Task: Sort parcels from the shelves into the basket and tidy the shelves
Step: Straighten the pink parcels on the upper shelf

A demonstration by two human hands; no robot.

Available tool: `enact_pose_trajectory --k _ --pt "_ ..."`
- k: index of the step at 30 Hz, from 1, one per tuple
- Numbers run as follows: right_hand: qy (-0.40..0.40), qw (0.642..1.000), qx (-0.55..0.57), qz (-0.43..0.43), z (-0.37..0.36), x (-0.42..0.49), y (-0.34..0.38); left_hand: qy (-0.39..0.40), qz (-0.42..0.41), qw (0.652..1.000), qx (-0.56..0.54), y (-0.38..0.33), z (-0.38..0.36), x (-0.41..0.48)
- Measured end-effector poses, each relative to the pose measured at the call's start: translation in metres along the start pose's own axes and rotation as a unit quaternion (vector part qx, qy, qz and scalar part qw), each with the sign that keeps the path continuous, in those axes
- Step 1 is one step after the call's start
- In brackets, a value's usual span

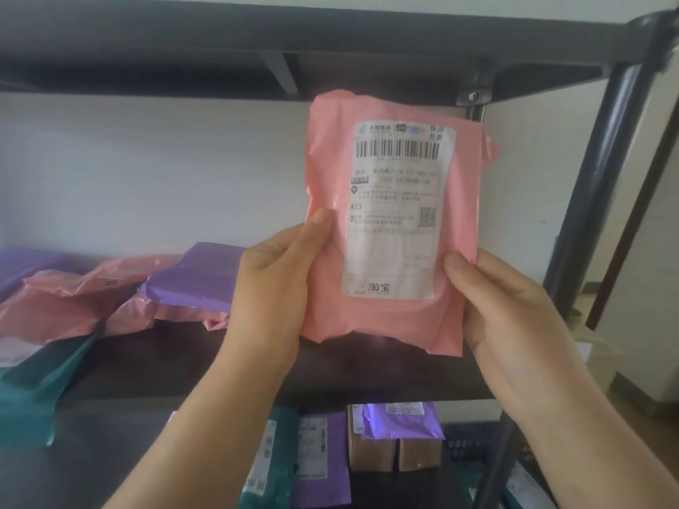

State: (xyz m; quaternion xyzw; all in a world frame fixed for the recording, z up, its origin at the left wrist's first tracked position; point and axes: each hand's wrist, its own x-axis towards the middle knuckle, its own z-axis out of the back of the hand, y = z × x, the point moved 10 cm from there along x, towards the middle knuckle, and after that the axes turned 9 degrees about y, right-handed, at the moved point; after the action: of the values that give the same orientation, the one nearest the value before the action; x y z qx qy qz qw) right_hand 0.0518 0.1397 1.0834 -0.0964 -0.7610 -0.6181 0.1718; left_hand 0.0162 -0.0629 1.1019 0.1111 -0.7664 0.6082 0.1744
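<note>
a pink parcel (389, 222) is held upright between both hands, gripped by the left hand (279, 284) and right hand (514, 310) at its lower edges.

A plain white wall (147, 170) fills the background, smooth and brightly lit. To the right of the wall, 1 dark reddish-brown strip (624, 259) runs at a slant, its upper end leaning right. Further right of the wall, just past that strip, stands a white panel (657, 288); whether it is a door or a cabinet side cannot be told. Below the wall's right end, a pale block (639, 383) sits low and blurred, near a brownish floor (654, 409).
</note>
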Motion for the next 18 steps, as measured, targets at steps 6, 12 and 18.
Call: enact_pose_trajectory --k 6,12,18 --pt "-0.017 0.987 -0.162 -0.015 0.006 0.003 -0.009 -0.015 0.005 0.983 0.185 0.026 -0.024 0.016" --pt "-0.146 0.938 -0.314 0.024 0.074 0.028 0.004 0.119 -0.049 0.881 0.456 0.066 -0.072 0.06" --pt "-0.153 0.874 -0.461 -0.008 0.107 0.067 -0.021 0.287 -0.035 0.679 0.675 0.125 -0.119 0.083"
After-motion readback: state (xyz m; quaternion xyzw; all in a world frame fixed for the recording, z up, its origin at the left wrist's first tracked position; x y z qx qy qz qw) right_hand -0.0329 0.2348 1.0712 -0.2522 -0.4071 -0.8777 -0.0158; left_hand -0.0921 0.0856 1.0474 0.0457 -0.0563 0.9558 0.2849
